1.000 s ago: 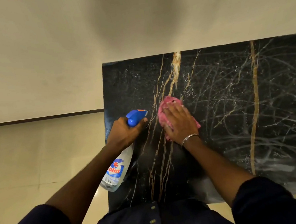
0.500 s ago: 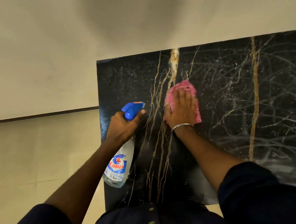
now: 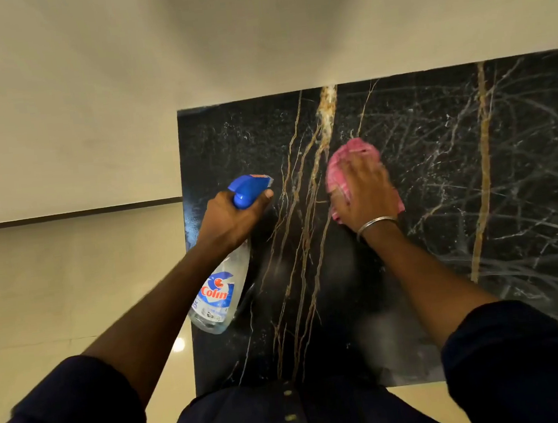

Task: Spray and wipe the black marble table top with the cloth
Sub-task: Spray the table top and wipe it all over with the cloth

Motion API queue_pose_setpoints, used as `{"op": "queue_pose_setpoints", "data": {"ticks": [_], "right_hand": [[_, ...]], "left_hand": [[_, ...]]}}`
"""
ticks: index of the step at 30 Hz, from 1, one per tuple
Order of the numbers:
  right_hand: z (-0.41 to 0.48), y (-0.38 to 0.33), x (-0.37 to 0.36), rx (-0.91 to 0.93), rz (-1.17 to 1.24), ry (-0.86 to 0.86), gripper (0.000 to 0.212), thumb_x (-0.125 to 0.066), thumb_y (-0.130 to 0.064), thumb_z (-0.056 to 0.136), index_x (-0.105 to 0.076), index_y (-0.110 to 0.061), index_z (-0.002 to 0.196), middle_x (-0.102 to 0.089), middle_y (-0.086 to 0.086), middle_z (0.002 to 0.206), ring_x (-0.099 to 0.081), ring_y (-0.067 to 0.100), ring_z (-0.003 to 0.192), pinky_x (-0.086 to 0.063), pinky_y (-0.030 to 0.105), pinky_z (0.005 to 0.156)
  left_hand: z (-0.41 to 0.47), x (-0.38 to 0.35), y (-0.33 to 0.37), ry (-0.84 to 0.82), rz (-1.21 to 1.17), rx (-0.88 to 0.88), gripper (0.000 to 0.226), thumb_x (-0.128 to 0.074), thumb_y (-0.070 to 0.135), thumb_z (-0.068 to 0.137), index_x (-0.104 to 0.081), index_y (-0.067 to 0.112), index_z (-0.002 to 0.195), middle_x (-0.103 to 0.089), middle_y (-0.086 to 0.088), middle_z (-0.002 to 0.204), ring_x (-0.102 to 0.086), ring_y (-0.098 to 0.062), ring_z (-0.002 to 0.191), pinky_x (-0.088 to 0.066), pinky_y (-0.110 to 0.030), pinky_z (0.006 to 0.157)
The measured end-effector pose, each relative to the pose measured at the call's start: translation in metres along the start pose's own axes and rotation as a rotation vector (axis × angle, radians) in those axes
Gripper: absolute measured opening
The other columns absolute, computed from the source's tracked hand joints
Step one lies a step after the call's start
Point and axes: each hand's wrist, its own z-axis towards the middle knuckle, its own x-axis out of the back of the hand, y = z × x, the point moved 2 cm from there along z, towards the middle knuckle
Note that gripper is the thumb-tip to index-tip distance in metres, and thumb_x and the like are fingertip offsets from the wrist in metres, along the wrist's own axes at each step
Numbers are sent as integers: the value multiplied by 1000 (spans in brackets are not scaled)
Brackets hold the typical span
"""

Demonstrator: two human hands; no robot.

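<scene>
The black marble table top (image 3: 445, 173) with gold and white veins fills the right half of the view. My right hand (image 3: 367, 195) lies flat on a pink cloth (image 3: 351, 155), pressing it onto the marble near the thick gold vein. My left hand (image 3: 228, 216) grips the neck of a clear spray bottle (image 3: 221, 296) with a blue trigger head, held over the table's left edge with the nozzle pointing toward the cloth. Fine droplets speckle the marble at the back left. Smeared wipe streaks show on the right part of the top.
A plain cream wall (image 3: 152, 69) rises right behind the table's far edge. Glossy beige floor tiles (image 3: 56, 296) lie to the left of the table, with a dark skirting line (image 3: 71, 214) at the wall. My dark shirt front touches the near edge.
My right hand has slid the pink cloth away from me and a little to the right, then slightly back left. The left hand has kept its hold on the bottle.
</scene>
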Motion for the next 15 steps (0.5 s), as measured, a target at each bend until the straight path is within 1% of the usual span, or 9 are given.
{"op": "queue_pose_setpoints", "data": {"ticks": [2, 4, 7, 9, 11, 13, 15], "right_hand": [[6, 39, 7, -111, 11, 8, 70, -26, -53, 97, -21, -14, 155, -18, 12, 163, -11, 34, 150, -20, 54, 120], [12, 61, 13, -213, 35, 21, 72, -24, -53, 94, -23, -14, 155, -18, 11, 163, -11, 35, 150, -19, 53, 120], [16, 56, 12, -314, 56, 48, 70, -27, -50, 94, -28, -15, 154, -20, 9, 163, -12, 34, 150, -16, 52, 120], [21, 39, 10, -368, 69, 52, 68, -29, -48, 95, -27, -16, 154, -18, 8, 164, -11, 33, 151, -14, 52, 121], [31, 15, 8, -329, 66, 22, 67, -28, -49, 97, -21, -16, 156, -13, 8, 165, -7, 33, 151, -12, 53, 121], [40, -20, 7, -204, 52, 3, 67, -28, -49, 98, -19, -17, 156, -12, 9, 165, -6, 33, 152, -11, 53, 122], [49, -63, 4, -73, 45, -24, 68, -27, -49, 96, -19, -18, 156, -14, 8, 164, -7, 32, 152, -11, 52, 122]], "left_hand": [[4, 1, 1, 8, -16, -9, 29, -59, 49, 89, -57, 22, 100, -67, -2, 83, -64, -13, 73, -46, -19, 64], [8, 1, 2, 18, -34, -11, 32, -59, 50, 89, -57, 21, 102, -68, -7, 86, -65, -18, 76, -47, -21, 65], [15, -3, 3, 10, -51, -2, 31, -59, 49, 89, -58, 20, 101, -68, -7, 86, -65, -19, 76, -48, -22, 67], [20, -7, 3, -14, -51, 17, 34, -59, 51, 89, -58, 19, 101, -67, -5, 83, -64, -16, 73, -48, -23, 65], [25, -11, 4, -36, -41, 30, 37, -59, 53, 88, -59, 19, 102, -66, -2, 82, -63, -12, 71, -47, -23, 64], [27, -13, 6, -40, -36, 24, 34, -60, 52, 88, -59, 20, 100, -65, 1, 79, -62, -8, 68, -46, -21, 63], [28, -13, 9, -20, -18, 15, 27, -61, 50, 88, -59, 24, 93, -64, 4, 74, -59, -3, 62, -44, -17, 60]]}}
